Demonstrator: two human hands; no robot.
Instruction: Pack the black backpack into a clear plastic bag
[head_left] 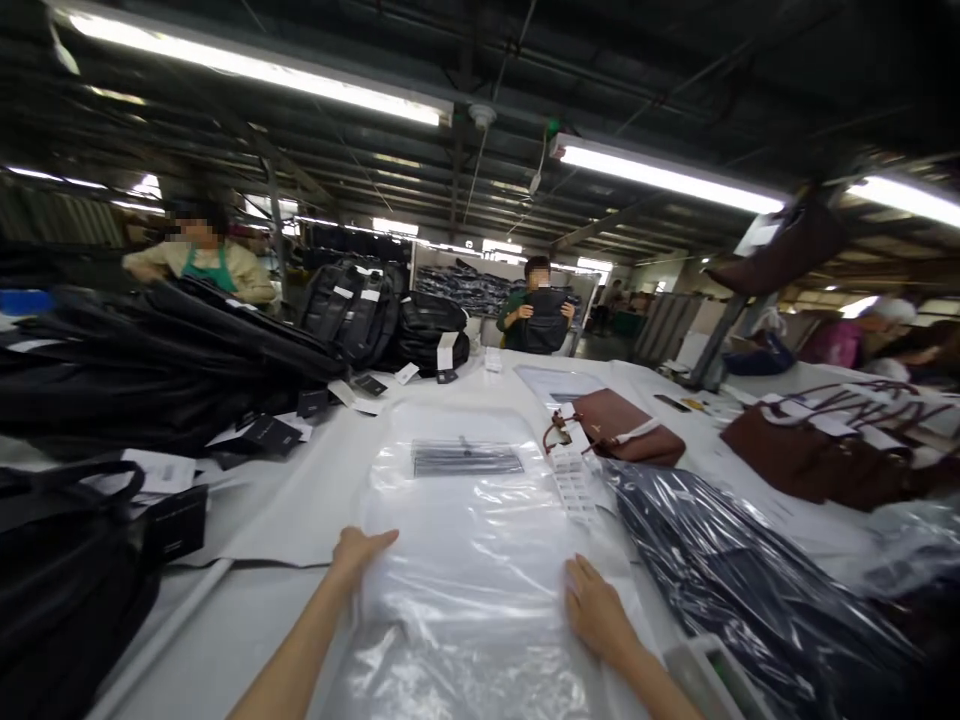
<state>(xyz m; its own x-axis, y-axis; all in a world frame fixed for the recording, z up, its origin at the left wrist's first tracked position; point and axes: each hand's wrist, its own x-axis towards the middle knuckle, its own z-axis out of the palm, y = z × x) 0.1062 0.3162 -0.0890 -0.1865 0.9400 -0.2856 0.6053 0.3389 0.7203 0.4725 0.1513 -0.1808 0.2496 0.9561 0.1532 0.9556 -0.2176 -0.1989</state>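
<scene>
A stack of clear plastic bags (469, 540) lies flat on the white table (300, 510) in front of me. My left hand (358, 553) rests on the stack's left edge, fingers stretched out flat. My right hand (594, 607) lies palm down on the plastic near its right side, fingers together and flat. Neither hand holds anything. A dark printed label (466, 459) shows through the plastic farther up the stack.
Black backpacks (150, 370) are piled at left and more (390, 320) at the back. A brown handbag (619, 428) and a bagged dark item (735, 580) lie at right, more brown bags (832, 450) beyond. Two people stand across the table.
</scene>
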